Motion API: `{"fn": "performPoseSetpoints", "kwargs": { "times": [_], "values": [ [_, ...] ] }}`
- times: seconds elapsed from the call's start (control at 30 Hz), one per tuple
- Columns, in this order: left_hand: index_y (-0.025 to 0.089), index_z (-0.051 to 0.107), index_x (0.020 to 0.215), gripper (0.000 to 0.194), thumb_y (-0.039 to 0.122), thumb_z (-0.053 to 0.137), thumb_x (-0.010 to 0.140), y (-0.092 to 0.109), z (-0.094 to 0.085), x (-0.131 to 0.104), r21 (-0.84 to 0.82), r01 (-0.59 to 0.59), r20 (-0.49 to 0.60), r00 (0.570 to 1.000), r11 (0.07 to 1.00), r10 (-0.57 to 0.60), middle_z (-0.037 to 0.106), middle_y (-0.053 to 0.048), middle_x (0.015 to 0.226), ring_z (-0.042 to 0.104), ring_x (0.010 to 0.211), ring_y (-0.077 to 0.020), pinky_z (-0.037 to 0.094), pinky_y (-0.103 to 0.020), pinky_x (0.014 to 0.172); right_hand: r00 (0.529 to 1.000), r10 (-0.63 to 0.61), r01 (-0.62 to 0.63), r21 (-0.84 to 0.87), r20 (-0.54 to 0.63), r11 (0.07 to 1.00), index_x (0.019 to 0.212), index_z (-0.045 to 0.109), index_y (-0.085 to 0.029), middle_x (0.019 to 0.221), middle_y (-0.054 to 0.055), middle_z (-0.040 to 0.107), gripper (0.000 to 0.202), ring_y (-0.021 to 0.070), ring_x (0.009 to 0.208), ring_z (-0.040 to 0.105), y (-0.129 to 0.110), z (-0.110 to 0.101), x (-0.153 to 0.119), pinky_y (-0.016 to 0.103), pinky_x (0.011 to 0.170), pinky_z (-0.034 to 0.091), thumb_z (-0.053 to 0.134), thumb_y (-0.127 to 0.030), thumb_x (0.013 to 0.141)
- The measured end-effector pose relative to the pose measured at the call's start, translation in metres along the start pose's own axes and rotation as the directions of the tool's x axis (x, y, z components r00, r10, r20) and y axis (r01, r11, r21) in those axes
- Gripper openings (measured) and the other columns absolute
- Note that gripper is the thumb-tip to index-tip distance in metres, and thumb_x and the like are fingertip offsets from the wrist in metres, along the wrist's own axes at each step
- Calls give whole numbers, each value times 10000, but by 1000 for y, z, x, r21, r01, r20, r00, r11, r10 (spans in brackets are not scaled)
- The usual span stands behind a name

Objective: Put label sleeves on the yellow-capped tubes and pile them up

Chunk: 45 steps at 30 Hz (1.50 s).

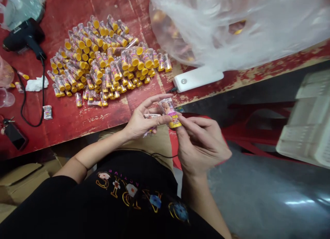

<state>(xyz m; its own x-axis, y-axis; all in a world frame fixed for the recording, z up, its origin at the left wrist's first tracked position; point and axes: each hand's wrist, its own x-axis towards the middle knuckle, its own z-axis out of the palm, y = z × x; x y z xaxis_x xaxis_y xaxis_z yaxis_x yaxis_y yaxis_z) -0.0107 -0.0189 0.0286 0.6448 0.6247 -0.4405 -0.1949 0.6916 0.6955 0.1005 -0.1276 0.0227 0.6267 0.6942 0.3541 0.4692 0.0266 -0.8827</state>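
Above my lap, just off the table's front edge, both hands meet at a small printed wrapper sleeve with a picture on it and a yellow lower end. My left hand pinches its left side between thumb and fingers. More printed sleeves are tucked into that same palm, partly hidden by the thumb. At the lower right of the sleeve, my right hand grips the yellow end with thumb and forefinger. Whether a tube sits inside the sleeve, I cannot tell. A large pile of small clear tubes with yellow caps lies beyond my hands.
The worn red table carries a white power bank, a big clear plastic bag, a black heat gun with its cord, a bundle of sleeves and keys with a black fob. A pale crate stands right.
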Motion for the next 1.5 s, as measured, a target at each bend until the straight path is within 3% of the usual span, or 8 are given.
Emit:
{"fn": "performPoseSetpoints", "kwargs": {
  "times": [0.37,0.53,0.7,0.87,0.97,1.1,1.27,1.5],
  "values": [
    [305,694,1279,710,319,967,623,10,-17,10,-77,-111,-151,984,991,98,756,-18,944,619,568,-74,404,-169,440,991,-120,121,-15,51,993,1126,806,-343,936,37,716,266,169,835,670,8,33,24,367,794,595,746,-231,893],
    [267,643,1322,547,419,820,826,32,-38,20,-128,-281,-395,894,951,211,763,-69,1076,738,817,-156,424,-171,512,987,-139,137,32,77,990,1062,813,-281,921,57,695,197,204,889,680,13,103,74,413,832,604,698,-361,924],
    [163,659,1102,306,412,699,928,35,-57,12,-365,-220,-534,846,905,-9,736,-63,879,730,771,-130,418,-156,507,945,-210,209,32,250,977,1052,786,-261,976,73,687,192,199,938,672,25,160,114,406,888,598,641,-340,954],
    [140,679,1010,130,258,640,971,26,-52,13,-478,-137,-447,888,868,-106,709,-58,866,691,768,-95,414,-144,538,943,79,-136,156,324,978,1047,699,-232,964,53,694,236,149,812,675,26,107,79,290,683,601,687,-436,929],
    [168,697,1087,149,213,580,1006,20,-41,22,-388,-226,-434,900,894,39,714,-47,923,652,744,-73,450,-158,592,813,324,-462,198,483,864,938,633,-216,821,10,666,373,110,640,643,24,78,45,226,534,570,752,-557,846],
    [193,673,1192,248,341,549,1036,13,-26,26,-266,-275,-348,921,924,175,735,-68,1062,694,859,-104,523,-198,700,670,475,-697,264,570,666,931,556,-220,799,-19,683,611,109,604,654,24,79,21,216,498,586,931,-560,590],
    [244,592,1347,411,325,698,958,11,-13,18,-169,-284,-265,935,944,234,698,-83,1296,673,1244,-229,551,-341,965,753,470,-646,385,460,659,891,597,-212,724,-51,633,565,84,622,616,24,78,23,208,574,612,972,-454,545],
    [236,585,1362,392,318,661,986,7,-1,16,-182,-299,-225,940,937,256,683,-99,1362,622,1339,-273,537,-412,1019,833,405,-537,379,376,754,852,687,-212,811,7,668,365,116,657,622,26,64,27,223,493,565,859,-510,728]
  ]
}}
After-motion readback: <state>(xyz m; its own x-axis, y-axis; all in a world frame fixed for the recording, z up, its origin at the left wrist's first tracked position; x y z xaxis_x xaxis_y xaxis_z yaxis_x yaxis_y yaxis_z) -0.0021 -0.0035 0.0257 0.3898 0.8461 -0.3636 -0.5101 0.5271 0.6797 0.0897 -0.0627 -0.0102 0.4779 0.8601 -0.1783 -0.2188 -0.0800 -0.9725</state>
